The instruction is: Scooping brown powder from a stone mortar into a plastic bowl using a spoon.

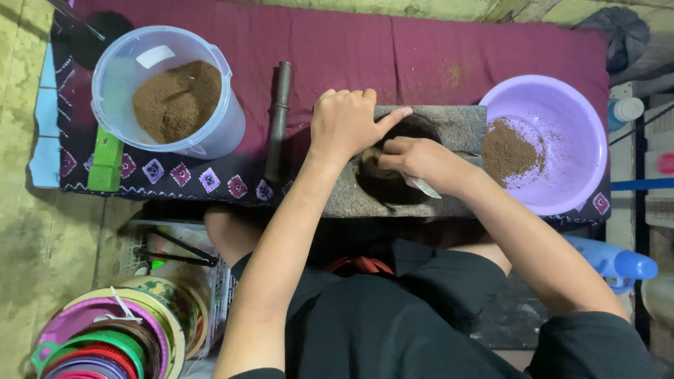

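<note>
While your left hand [344, 123] braces the stone mortar [449, 130], fingers curled together, and your right hand [421, 161] clamps the spoon [424, 187], powder may spill onto the maroon cloth [421, 49].

We seem to be in a modest home workspace, set up on the floor for grinding something by hand. We see a stained concrete floor [28, 231], a maroon patterned cloth [435, 49] spread as a work surface, a stone mortar block [460, 130], a clear plastic bucket [225, 126] and a purple basin [576, 119] of brown powder, and stacked coloured tape rolls [105, 337] beside us.
</note>
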